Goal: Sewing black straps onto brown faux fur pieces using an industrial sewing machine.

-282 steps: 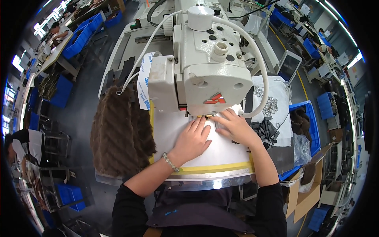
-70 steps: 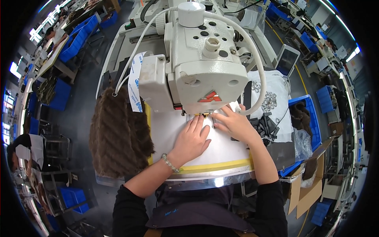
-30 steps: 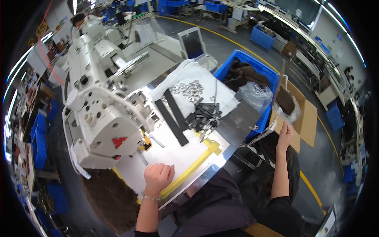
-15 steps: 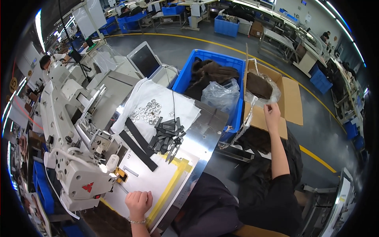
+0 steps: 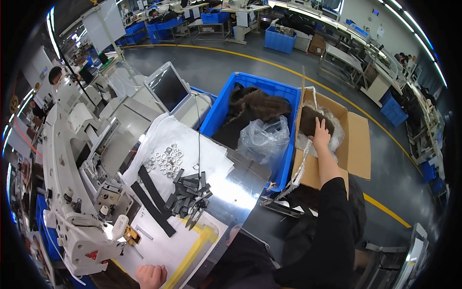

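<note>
My right hand (image 5: 321,136) reaches into an open cardboard box (image 5: 360,139), fingers stretched out over dark brown fuzzy fabric (image 5: 308,120) with clear plastic around it. It has not closed on the fabric. At the lower edge, my left hand (image 5: 151,276) rests curled on the white work surface beside the yellow tape (image 5: 190,262), and nothing shows in it. Farther up lie two black straps (image 5: 153,207), a pile of short black strap pieces (image 5: 185,192) with metal snips (image 5: 194,217), and several metal rings (image 5: 166,160) on white cloth (image 5: 187,137).
A sewing machine (image 5: 79,231) stands at the left, and behind the table is a screen (image 5: 167,86). Between table and box sits a blue bin (image 5: 219,103) with brown fabric and a clear plastic bag (image 5: 264,139). A yellow floor line (image 5: 260,58) curves behind.
My right hand has moved from the box's near flap farther in, over the brown fabric, its fingers now extended. My left hand appears lower in the view, still curled.
</note>
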{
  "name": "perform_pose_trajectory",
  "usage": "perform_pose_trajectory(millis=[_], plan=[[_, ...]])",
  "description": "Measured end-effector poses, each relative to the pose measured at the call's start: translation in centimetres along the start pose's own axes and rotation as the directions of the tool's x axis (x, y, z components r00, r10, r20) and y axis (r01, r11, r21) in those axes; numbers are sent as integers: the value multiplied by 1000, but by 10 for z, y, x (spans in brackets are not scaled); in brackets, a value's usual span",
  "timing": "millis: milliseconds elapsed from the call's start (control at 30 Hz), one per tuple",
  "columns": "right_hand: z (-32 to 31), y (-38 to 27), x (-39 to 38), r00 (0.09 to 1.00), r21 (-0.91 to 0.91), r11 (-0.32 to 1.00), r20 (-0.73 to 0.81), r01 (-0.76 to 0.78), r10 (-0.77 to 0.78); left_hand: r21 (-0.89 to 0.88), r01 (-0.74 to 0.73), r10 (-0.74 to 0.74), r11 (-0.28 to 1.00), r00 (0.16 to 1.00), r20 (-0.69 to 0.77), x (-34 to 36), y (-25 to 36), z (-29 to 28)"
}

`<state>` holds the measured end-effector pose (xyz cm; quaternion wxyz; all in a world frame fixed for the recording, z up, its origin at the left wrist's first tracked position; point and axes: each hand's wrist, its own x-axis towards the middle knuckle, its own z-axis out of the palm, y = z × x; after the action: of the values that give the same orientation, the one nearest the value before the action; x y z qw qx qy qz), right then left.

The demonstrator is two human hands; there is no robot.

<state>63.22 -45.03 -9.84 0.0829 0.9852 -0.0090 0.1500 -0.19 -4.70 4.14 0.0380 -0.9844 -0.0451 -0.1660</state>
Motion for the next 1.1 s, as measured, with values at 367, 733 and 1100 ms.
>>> perform_pose_trajectory(millis=[367,733,1100], plan=[[36,14,37,952,36,952,-49,304,-302,92,-58,52,994,996,68,15,-2,-14],[-8,59,30,976,928,344,76,-145,204,45,-60,57,997,996,61,14,1,-20],[-64,68,-60,972,794,561,-191,237,-140,-55,-44,44,998,999,3,2,0,-23]])
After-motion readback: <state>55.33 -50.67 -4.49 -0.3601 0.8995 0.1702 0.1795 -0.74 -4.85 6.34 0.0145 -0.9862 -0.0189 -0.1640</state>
